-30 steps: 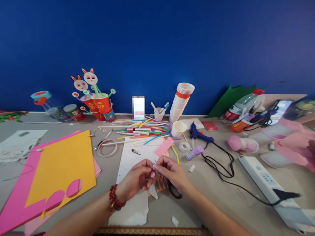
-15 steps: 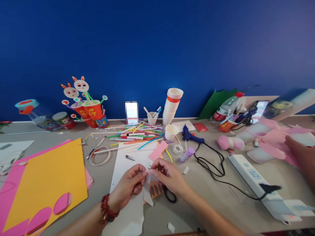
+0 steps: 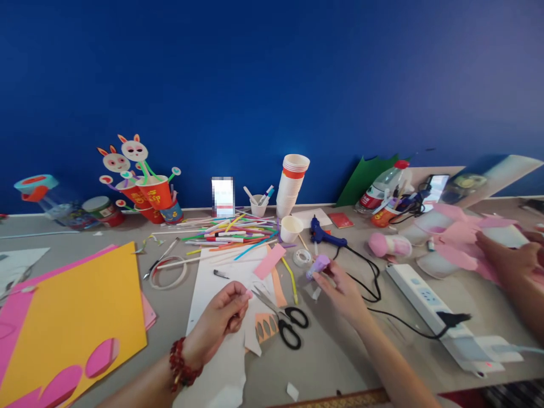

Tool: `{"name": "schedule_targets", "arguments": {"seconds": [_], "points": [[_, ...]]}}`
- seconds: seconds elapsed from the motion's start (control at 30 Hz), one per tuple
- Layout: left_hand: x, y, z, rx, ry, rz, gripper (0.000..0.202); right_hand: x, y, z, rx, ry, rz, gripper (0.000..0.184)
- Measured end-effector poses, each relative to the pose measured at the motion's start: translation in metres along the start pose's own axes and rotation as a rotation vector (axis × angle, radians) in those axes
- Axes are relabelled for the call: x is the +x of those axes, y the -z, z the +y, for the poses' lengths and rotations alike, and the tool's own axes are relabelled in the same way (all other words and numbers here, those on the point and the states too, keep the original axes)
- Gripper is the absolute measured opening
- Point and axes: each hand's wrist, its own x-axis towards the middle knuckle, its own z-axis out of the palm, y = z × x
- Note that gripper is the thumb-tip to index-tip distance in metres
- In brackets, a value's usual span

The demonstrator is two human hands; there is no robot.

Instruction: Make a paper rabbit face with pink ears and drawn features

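My left hand [image 3: 223, 314], with a red bead bracelet on the wrist, is curled above a white paper sheet [image 3: 221, 283] and pinches a tiny pink piece at its fingertips. My right hand [image 3: 342, 289] reaches out to a purple glue stick [image 3: 318, 265] lying on the grey table [image 3: 348, 351]; the fingers close around its near end. Black-handled scissors [image 3: 283, 317] lie between the hands, beside an orange cut-out scrap [image 3: 266, 327]. A pink paper strip [image 3: 269, 261] rests on the white sheet.
Yellow and pink card sheets [image 3: 85, 317] lie at left. Coloured straws [image 3: 238, 232], stacked paper cups [image 3: 291, 184], a blue glue gun [image 3: 323, 233] with black cord, a tape roll [image 3: 302, 258] and a white power strip [image 3: 425, 294] crowd the middle. Another person's hand [image 3: 505, 260] holds pink paper at right.
My right hand left the small pink piece and moved right to the purple glue stick. The scissors, hidden under it before, now show. My left hand keeps the piece.
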Motion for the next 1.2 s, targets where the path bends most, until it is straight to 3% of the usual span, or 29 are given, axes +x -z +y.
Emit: {"name": "schedule_targets", "arguments": {"seconds": [0.1,0.2,0.33,0.47,0.53,0.67,0.73,0.83,0.9,0.97,1.03,1.07,1.13,1.2], "points": [[-0.001,0.001,0.002,0.046,-0.088,0.059,0.03,0.006,-0.001,-0.014,-0.192,0.019,-0.097,0.034],[-0.006,0.003,0.008,0.132,-0.206,0.147,0.027,0.001,-0.005,-0.046,-0.179,0.02,-0.244,0.029],[-0.015,-0.009,0.027,0.231,-0.434,0.274,0.02,-0.016,-0.03,-0.083,0.172,-0.142,-0.602,0.031],[-0.011,-0.039,0.049,0.242,-0.683,0.279,0.015,-0.032,-0.066,-0.103,0.412,-0.204,-0.724,0.033],[-0.005,-0.052,0.053,0.206,-0.707,0.213,0.014,-0.037,-0.079,-0.108,0.505,-0.255,-0.715,0.033],[0.007,-0.067,0.048,-0.064,-0.583,0.085,0.016,-0.04,-0.094,-0.114,0.523,-0.332,-0.751,0.027],[0.011,-0.07,0.046,-0.183,-0.541,0.101,0.019,-0.04,-0.095,-0.118,0.381,-0.268,-0.745,0.019],[0.016,-0.068,0.055,-0.221,-0.526,0.142,0.022,-0.039,-0.092,-0.126,-0.059,-0.047,-0.578,0.011],[0.017,-0.06,0.072,-0.222,-0.561,0.199,0.022,-0.042,-0.086,-0.128,-0.324,0.039,-0.493,0.011],[0.016,-0.045,0.095,-0.248,-0.658,0.307,0.021,-0.046,-0.08,-0.123,-0.403,0.038,-0.452,0.012],[0.016,-0.03,0.113,-0.305,-0.785,0.353,0.024,-0.05,-0.075,-0.115,-0.275,0.003,-0.398,0.011],[0.016,-0.024,0.117,-0.305,-0.783,0.343,0.025,-0.052,-0.073,-0.112,-0.16,-0.026,-0.353,0.013],[0.017,-0.019,0.111,-0.286,-0.716,0.312,0.026,-0.05,-0.072,-0.107,0.071,-0.067,-0.251,0.019],[0.019,-0.023,0.092,-0.29,-0.563,0.238,0.029,-0.046,-0.075,-0.108,0.236,-0.084,-0.189,0.021]]}}
